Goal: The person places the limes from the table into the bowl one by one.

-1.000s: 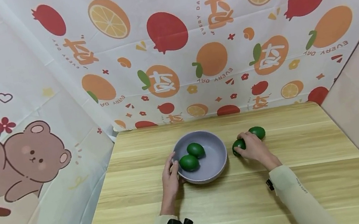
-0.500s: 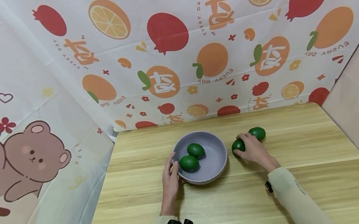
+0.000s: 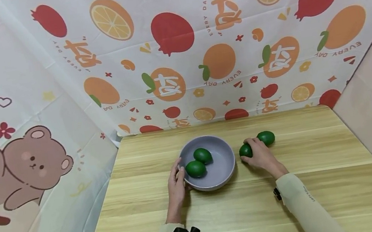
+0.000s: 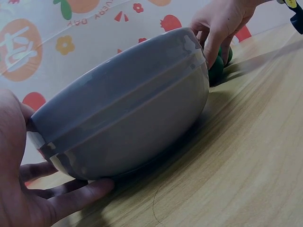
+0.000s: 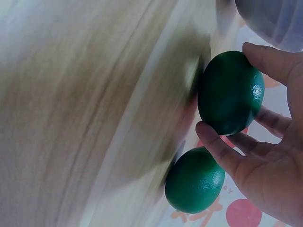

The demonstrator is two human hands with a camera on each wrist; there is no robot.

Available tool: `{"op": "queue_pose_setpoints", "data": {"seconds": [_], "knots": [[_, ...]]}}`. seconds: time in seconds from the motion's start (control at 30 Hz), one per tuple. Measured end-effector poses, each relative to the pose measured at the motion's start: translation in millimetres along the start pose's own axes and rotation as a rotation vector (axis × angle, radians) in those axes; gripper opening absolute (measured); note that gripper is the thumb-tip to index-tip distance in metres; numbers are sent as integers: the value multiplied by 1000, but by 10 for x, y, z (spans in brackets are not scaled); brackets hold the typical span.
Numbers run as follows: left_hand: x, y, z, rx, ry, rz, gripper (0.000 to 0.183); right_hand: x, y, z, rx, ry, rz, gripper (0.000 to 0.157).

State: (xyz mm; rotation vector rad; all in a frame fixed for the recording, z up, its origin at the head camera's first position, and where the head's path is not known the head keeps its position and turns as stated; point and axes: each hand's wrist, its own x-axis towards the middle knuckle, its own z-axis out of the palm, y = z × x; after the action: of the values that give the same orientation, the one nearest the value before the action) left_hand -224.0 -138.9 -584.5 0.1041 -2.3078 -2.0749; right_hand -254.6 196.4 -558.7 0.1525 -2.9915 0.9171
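We see the right hand (image 3: pixel 262 156) pinching a glossy green oval (image 5: pixel 230 92) between the thumb and the bent fingers; its skin is smooth and dark, with a small bright shine, and whether it touches the table we cannot tell. Just beside this hand, on the side away from the bowl, lies another oval (image 3: pixel 266 137) of the same shape. The left hand (image 3: pixel 176 183) holds the side of a round grey-purple bowl (image 3: pixel 223 162), the thumb at its rim and the other fingers low by its base. The bowl has a smooth, glazed-looking wall with a stepped ridge outside, and inside it two similar ovals (image 3: pixel 195 169) rest close together. All stands on a table (image 3: pixel 141 203) with pale, striped wood grain. Behind it hangs a lightly creased white cloth (image 3: pixel 246 14), printed with flat fruit shapes.
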Motion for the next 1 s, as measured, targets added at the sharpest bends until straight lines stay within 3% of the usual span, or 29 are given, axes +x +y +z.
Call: {"op": "queue_pose_setpoints", "data": {"seconds": [0.63, 1.0], "knots": [[-6, 10, -2, 12, 0, 20, 42, -24, -1, 59, 12, 19, -22, 65], [-20, 7, 5, -35, -17, -18, 43, -8, -14, 61, 10, 1, -5, 64]]}}
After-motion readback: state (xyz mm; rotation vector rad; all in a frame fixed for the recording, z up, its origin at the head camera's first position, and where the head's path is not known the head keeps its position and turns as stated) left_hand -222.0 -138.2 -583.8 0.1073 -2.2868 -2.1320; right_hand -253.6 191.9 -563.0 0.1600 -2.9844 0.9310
